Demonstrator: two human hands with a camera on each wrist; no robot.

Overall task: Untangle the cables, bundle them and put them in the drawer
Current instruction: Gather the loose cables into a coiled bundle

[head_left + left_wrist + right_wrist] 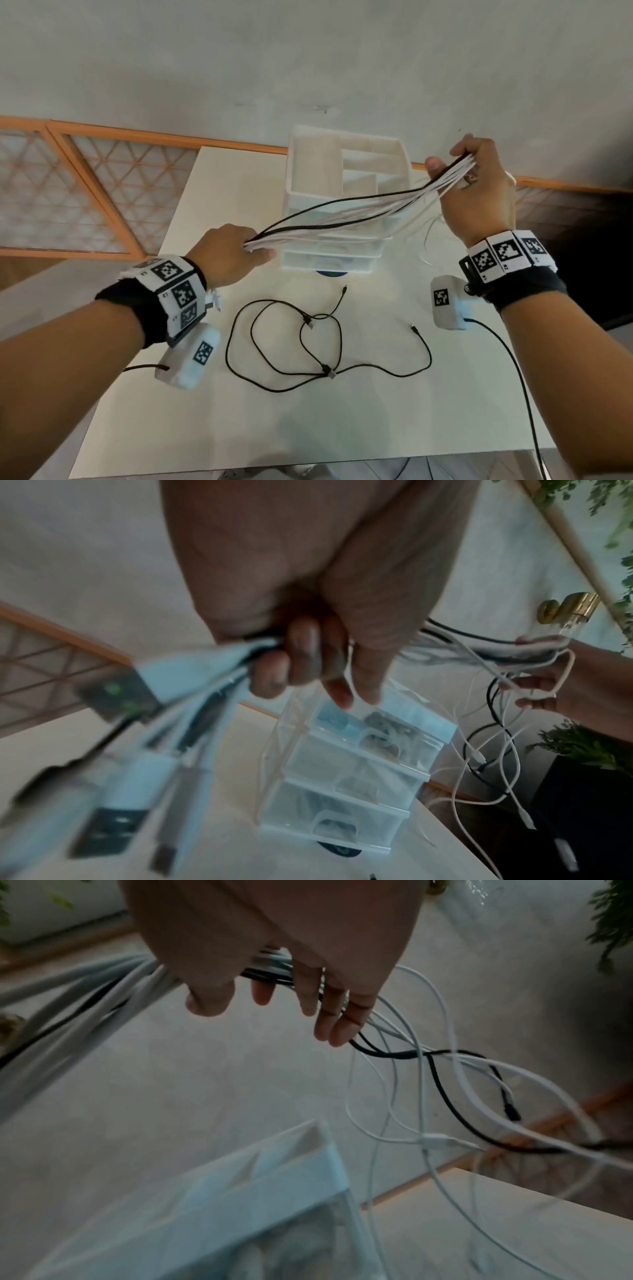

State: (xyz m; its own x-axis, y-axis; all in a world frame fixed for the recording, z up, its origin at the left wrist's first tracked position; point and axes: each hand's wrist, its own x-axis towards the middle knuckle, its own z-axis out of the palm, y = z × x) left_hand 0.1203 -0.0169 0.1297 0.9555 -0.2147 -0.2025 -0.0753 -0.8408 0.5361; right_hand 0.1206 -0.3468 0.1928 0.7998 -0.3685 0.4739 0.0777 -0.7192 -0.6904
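A bundle of white and black cables [342,221] stretches between my two hands above the white drawer unit [325,263]. My left hand [251,248] grips one end in front of the unit, fingers [301,653] curled round the strands; several USB plugs [120,777] hang below it. My right hand [459,164], raised at the back right, pinches the bundle between thumb and fingers [329,1020], and the loose cable ends [428,1069] dangle beyond it. Two tangled black cables [330,371] lie on the white table [376,421] near me. All drawers appear closed.
The drawer unit's top is an open tray with dividers [359,171]. A blue disc [332,273] shows under its front. A wall and an orange-framed lattice panel [68,188] stand behind the table. A black lead [513,359] runs from my right wrist device over the table edge.
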